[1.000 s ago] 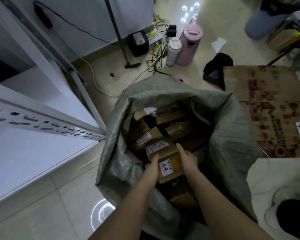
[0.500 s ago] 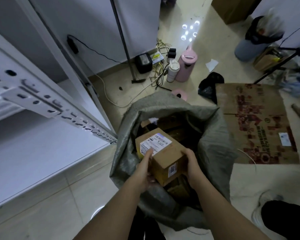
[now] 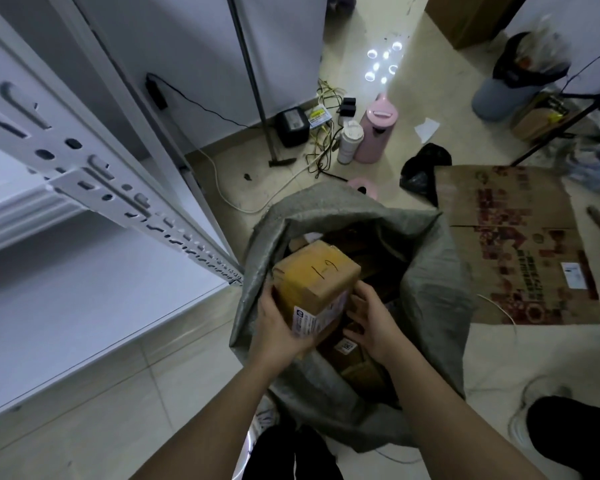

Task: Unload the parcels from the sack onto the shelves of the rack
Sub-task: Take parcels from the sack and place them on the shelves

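Head view shows one cardboard parcel (image 3: 315, 278) raised over the mouth of one grey sack (image 3: 426, 271) on the floor, with the left hand (image 3: 280, 327) gripping its near-left side, thumb curled onto the label, while the right hand (image 3: 371, 318) sits just beside its right edge with fingers spread and relaxed, grasping nothing. Inside the sack at least three more boxes (image 3: 347, 348) lie in shadow, though the dark makes an exact count uncertain. One white rack (image 3: 94, 174) stands to the left, and far off sit two bottles, one pink (image 3: 376, 133) and one white (image 3: 349, 142).
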A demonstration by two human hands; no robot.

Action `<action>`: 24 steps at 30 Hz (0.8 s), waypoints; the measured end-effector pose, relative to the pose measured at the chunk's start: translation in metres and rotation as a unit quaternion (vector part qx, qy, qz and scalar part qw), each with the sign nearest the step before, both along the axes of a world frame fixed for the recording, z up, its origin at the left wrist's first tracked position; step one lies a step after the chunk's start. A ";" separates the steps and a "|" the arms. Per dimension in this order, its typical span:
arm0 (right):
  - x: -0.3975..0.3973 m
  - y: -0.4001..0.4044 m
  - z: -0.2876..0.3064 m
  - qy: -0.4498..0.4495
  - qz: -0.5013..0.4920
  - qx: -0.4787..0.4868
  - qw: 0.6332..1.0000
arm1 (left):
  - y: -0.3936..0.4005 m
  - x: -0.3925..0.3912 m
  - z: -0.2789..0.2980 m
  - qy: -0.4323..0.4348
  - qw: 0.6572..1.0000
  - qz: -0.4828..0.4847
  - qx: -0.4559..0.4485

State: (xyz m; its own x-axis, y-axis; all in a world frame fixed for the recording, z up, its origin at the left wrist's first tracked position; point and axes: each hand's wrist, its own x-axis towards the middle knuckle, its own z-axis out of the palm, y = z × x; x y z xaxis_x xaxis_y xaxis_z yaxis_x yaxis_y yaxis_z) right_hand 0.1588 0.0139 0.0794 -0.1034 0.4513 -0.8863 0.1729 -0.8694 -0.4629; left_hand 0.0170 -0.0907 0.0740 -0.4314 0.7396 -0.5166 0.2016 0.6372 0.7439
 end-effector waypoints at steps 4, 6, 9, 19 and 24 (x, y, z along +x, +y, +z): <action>-0.004 0.005 0.006 0.072 0.007 0.008 0.997 | -0.005 -0.002 0.002 0.090 0.995 -0.022 0.046; -0.001 0.007 0.004 0.090 0.001 -0.004 0.996 | -0.008 -0.007 -0.002 0.116 0.990 -0.052 0.056; 0.000 0.006 0.004 0.115 -0.011 -0.021 0.993 | -0.010 -0.006 -0.003 0.154 0.984 -0.064 0.064; 0.010 0.002 0.010 0.103 -0.022 -0.006 0.994 | 0.012 0.025 0.040 -0.089 0.995 -0.039 0.017; 0.011 0.015 0.022 0.056 0.123 0.117 0.984 | 0.037 0.020 0.063 -0.390 0.897 0.192 -0.078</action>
State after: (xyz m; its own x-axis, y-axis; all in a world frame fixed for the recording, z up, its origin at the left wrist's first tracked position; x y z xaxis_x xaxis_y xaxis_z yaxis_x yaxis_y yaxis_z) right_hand 0.1702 0.0288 0.1017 -0.3261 0.5907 -0.7381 0.3014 -0.6751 -0.6734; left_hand 0.0369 -0.0533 0.1372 -0.1011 0.5067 -0.8561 -0.5987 0.6563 0.4592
